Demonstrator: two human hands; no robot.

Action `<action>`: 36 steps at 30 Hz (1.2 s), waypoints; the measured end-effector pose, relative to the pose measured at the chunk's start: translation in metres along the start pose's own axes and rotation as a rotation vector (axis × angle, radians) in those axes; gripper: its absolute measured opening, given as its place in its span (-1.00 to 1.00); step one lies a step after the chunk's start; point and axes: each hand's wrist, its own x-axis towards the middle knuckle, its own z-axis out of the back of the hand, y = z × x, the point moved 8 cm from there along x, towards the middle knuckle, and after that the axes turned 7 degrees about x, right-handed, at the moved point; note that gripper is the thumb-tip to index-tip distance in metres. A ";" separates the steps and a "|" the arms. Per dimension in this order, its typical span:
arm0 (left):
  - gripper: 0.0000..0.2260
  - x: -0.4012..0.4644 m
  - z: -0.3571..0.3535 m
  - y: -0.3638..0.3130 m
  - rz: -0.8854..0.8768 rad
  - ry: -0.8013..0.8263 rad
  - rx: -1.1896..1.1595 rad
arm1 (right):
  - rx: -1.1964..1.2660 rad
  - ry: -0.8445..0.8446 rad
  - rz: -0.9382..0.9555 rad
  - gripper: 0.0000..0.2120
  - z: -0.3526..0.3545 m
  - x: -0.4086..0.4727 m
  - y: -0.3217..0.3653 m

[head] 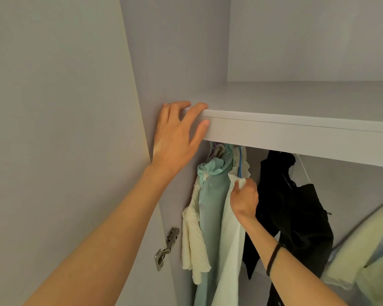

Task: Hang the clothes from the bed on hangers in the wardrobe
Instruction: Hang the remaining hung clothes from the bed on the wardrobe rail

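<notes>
Hanging step in hand, by the look of it: a garment going onto the rail, or just placed there.

Left hand (pixel 175 138) flat and spread against the left end of the wardrobe shelf (pixel 296 129), fingers over the front edge, holding nothing, apparently bracing. Right hand (pixel 244 198) below the shelf's front edge, grip narrow, pinched on the top of a pale white garment (pixel 229 239) just beside a blue hanger (pixel 240 160). Dark band on the right wrist (pixel 273 259).

Rail itself hidden behind the shelf front; hook of the blue hanger running up out of sight, so cannot tell whether seated on the rail.

Under the shelf, toward its left end: a mint green garment (pixel 210 195) touching the white one, with a cream piece (pixel 194 239) draped at its left. Further right, apart from the hand: a black garment (pixel 296 206). At the right edge of view, a pale yellow garment (pixel 367 250), blurred. Door hinge (pixel 167 246) on the left side panel. Bed not in view; cannot tell how many clothes remain.

Next move, as a judgement: confirm by feel that the hook sits over the rail, since sight is blocked; then straighten the white fabric on the hanger shoulders and release. Risk: thin fabric sliding off one shoulder on release, or crowding against the mint green garment. Perhaps shift right for room.
</notes>
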 end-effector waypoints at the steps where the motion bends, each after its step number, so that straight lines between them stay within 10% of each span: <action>1: -0.66 0.000 0.000 0.000 0.001 -0.003 0.000 | -0.030 0.006 0.005 -0.80 -0.004 -0.001 -0.001; 18: -0.67 -0.002 -0.004 -0.001 0.014 -0.018 -0.049 | -0.185 0.416 0.090 -0.67 -0.096 -0.026 0.013; 36: -0.50 -0.102 -0.020 -0.021 0.023 0.239 0.035 | -0.265 0.752 0.269 -0.33 -0.034 -0.057 -0.001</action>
